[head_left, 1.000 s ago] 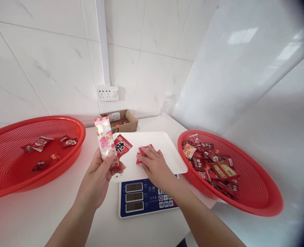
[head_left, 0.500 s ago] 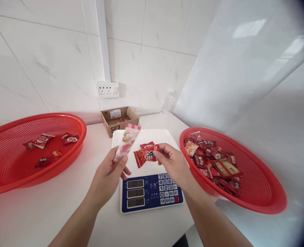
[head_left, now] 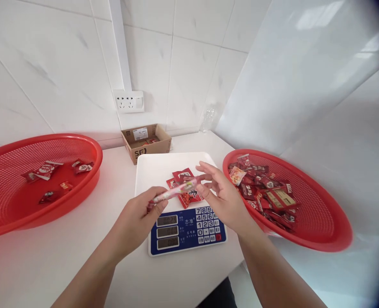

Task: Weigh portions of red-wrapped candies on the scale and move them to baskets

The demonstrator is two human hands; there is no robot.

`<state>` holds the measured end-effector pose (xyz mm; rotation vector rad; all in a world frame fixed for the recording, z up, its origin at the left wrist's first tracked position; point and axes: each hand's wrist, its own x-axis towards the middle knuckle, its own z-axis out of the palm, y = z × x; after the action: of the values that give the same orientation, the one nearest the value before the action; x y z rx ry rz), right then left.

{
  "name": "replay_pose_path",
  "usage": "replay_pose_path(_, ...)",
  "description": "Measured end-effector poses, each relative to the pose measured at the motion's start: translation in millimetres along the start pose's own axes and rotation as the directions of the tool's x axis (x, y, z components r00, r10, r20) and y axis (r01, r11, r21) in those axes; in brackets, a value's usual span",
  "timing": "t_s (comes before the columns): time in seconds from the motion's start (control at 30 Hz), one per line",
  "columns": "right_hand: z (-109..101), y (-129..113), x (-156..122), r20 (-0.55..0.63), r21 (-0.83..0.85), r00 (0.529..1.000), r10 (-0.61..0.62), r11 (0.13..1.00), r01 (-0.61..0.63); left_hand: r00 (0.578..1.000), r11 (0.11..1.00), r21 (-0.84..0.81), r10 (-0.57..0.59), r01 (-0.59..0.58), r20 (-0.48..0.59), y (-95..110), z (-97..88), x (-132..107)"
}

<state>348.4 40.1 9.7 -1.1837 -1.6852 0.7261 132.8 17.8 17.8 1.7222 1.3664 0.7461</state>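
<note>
My left hand (head_left: pixel 142 218) is closed on one end of a pink-and-white snack packet (head_left: pixel 176 191), seen nearly edge-on and slanting up to the right. At its far end is my right hand (head_left: pixel 216 192), fingers and thumb apart; whether a fingertip touches the packet I cannot tell. Beneath, red snack packets (head_left: pixel 186 200) overlap on the white pan of a digital scale (head_left: pixel 150 171), partly hidden by the pink one. The blue keypad panel (head_left: pixel 189 233) with its small displays faces me.
A red perforated basket (head_left: pixel 96 164) holding a few packets stands at left. Another red basket (head_left: pixel 330 218), at right, holds a pile of packets. Behind the scale are an open cardboard box (head_left: pixel 153 147) and a clear plastic bottle (head_left: pixel 208 117) near the tiled wall.
The red packet from my right hand now lies on the scale, and that hand's fingers have spread. The pink packet has tipped from upright to nearly level, above the pan. The view has shifted slightly.
</note>
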Motion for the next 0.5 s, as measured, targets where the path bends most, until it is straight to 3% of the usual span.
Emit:
replay_pose_path(0.1, 1, -14, 1, 0.142, 0.108, 0.987, 0.069, 0.991, -0.084, 0.999, 0.997, 0.08, 0.013, -0.016, 0.029, -1, 3.7, 2)
replay_pose_path(0.3, 10, 0, 25, 0.035, 0.115, 0.973, 0.226, 0.967, -0.229, 0.985, 0.99, 0.137, 0.005, 0.019, -0.171, -5, 1.2, 1)
replay_pose_path(0.4, 14, 16, 37, 0.003, -0.006, 0.976, 0.219, 0.976, -0.219, 0.971, 0.983, 0.186, 0.041, 0.003, -0.236, -3, -2.7, 0)
replay_pose_path(0.5, 13, 23, 38, -0.119, -0.242, 0.99, 0.076, 0.965, -0.103, 0.959, 0.986, 0.164, 0.057, -0.012, -0.276, -2, -5.1, -1)
